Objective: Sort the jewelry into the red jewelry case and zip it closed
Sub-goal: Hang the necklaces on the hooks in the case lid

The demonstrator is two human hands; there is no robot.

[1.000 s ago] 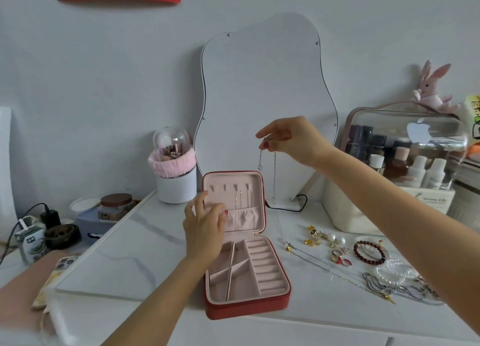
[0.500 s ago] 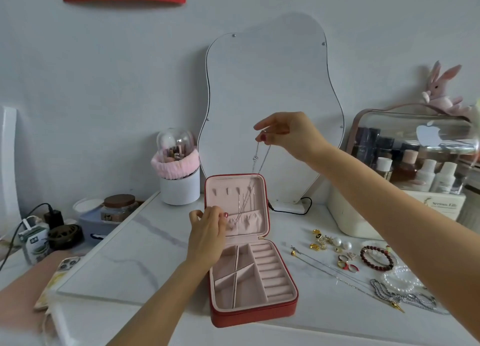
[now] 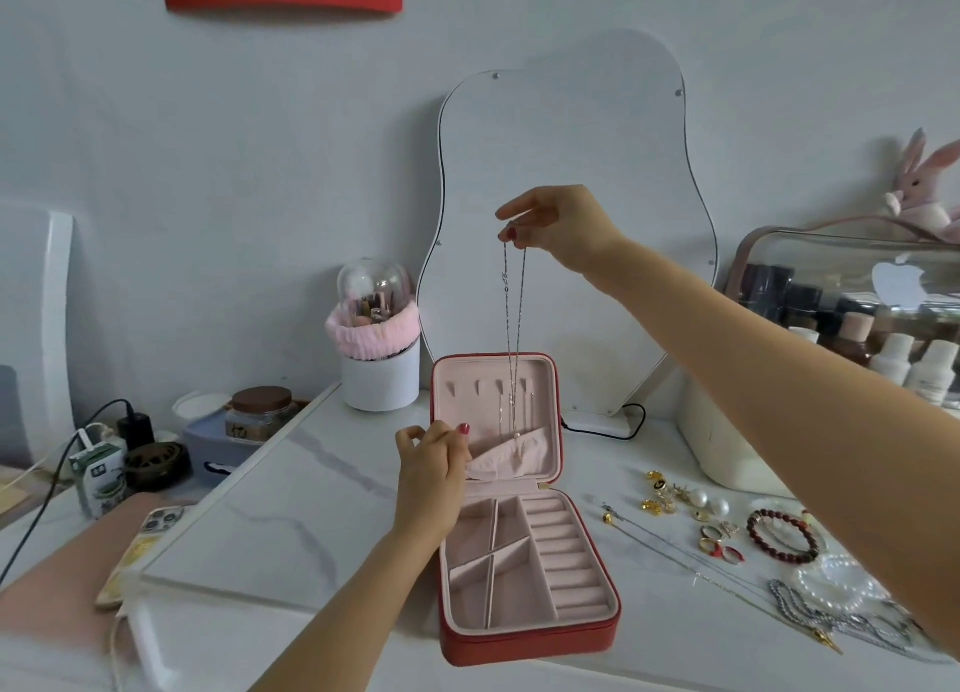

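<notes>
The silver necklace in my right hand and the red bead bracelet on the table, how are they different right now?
The silver necklace is a thin metal chain; the red bead bracelet is a ring of round dark red beads. The necklace hangs straight down from the right hand over the red jewelry case; the bracelet lies flat on the table, right of the case. Both are outside the case's tray compartments.

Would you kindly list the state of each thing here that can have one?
Red jewelry case: unzipped, lid upright, tray compartments empty.
Lid pocket: pulled open by the left hand.
Silver necklace: dangling from the right hand over the pocket.
Beaded bracelet: lying on the table, unsorted.
Phone: face down.
</notes>
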